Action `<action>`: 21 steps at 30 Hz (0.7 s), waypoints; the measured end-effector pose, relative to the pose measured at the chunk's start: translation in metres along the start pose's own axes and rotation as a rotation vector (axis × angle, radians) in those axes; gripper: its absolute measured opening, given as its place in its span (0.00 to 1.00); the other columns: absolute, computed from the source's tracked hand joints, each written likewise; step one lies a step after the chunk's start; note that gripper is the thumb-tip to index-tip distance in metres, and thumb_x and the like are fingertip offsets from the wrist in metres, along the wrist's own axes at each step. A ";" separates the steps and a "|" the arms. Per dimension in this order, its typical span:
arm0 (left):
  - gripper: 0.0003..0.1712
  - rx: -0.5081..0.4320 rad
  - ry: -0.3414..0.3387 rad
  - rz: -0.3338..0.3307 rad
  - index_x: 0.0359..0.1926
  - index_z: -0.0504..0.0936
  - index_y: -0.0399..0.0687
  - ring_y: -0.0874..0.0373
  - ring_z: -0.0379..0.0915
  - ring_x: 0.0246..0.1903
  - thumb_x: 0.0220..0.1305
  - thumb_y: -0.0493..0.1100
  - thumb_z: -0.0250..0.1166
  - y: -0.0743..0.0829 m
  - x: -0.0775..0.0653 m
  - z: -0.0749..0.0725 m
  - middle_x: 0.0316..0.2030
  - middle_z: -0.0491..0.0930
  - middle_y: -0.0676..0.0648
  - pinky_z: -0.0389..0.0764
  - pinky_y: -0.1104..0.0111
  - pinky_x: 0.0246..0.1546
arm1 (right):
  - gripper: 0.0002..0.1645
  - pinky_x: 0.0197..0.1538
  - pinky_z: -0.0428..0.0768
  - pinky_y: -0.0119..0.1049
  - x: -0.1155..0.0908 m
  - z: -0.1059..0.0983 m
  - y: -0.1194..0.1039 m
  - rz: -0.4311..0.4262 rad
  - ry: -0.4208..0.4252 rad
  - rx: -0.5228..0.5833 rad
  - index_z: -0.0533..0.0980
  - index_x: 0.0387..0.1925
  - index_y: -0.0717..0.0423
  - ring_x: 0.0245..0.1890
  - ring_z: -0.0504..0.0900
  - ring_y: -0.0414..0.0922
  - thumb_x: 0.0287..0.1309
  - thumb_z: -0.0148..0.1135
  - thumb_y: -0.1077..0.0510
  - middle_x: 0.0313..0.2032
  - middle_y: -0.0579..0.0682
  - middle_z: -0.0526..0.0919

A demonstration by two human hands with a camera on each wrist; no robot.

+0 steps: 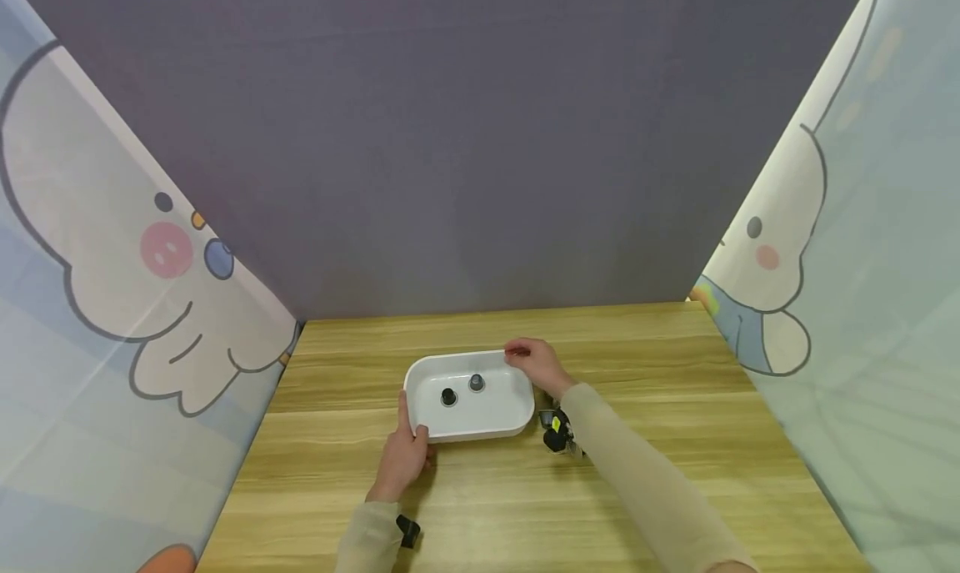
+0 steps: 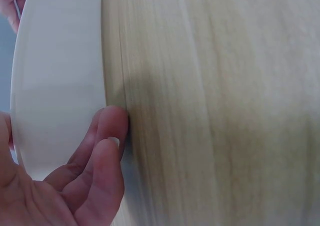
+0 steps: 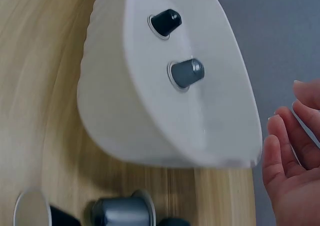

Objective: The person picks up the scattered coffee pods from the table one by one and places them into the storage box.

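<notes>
A white oblong tray (image 1: 472, 423) with rounded corners holds a black coffee capsule (image 1: 448, 397) and a grey coffee capsule (image 1: 476, 382), both standing on their rims. My left hand (image 1: 402, 454) grips the tray's front left corner, thumb at the rim and index finger along the left side. In the left wrist view, curled fingers (image 2: 114, 126) reach around the low edge of its outer wall. By the back right corner is my right hand (image 1: 536, 363); the right wrist view shows its fingers (image 3: 280, 141) loosely bent beside the rim, with nothing held.
Several more capsules lie on the wooden table (image 1: 495, 506) right of the tray, including a grey capsule (image 3: 125, 212) and a dark one (image 1: 556, 439); the right forearm partly hides them. A dark grey panel (image 1: 480, 181) rises behind the table, with cartoon-printed sheets on both sides.
</notes>
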State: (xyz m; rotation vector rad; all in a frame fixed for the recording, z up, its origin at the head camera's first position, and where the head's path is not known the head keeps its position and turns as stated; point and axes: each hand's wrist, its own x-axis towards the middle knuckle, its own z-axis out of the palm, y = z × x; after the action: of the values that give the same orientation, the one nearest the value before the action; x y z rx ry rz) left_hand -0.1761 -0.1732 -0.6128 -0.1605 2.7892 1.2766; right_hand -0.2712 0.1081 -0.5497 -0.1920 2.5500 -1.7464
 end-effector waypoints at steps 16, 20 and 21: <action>0.44 -0.001 -0.011 0.014 0.80 0.32 0.51 0.56 0.71 0.12 0.71 0.44 0.46 0.001 0.000 -0.003 0.16 0.75 0.50 0.71 0.63 0.21 | 0.16 0.53 0.79 0.47 -0.023 -0.048 0.046 0.018 0.029 -0.021 0.79 0.52 0.67 0.49 0.81 0.55 0.65 0.61 0.65 0.50 0.64 0.82; 0.45 0.000 -0.016 0.006 0.80 0.31 0.52 0.56 0.71 0.12 0.71 0.44 0.46 0.000 0.000 -0.003 0.16 0.76 0.50 0.71 0.63 0.21 | 0.17 0.52 0.79 0.46 -0.030 -0.057 0.056 0.054 0.032 -0.008 0.79 0.53 0.67 0.49 0.82 0.54 0.65 0.61 0.64 0.52 0.66 0.80; 0.45 -0.001 -0.015 0.004 0.80 0.31 0.52 0.56 0.71 0.12 0.71 0.44 0.45 0.001 0.000 -0.003 0.16 0.76 0.50 0.71 0.63 0.21 | 0.17 0.52 0.79 0.46 -0.032 -0.060 0.058 0.065 0.031 0.005 0.78 0.54 0.67 0.49 0.81 0.55 0.65 0.61 0.64 0.53 0.67 0.79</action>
State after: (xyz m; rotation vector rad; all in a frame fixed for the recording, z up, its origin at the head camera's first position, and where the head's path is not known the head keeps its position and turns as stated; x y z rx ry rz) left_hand -0.1759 -0.1749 -0.6103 -0.1446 2.7778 1.2743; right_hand -0.2503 0.1880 -0.5831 -0.0812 2.5420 -1.7457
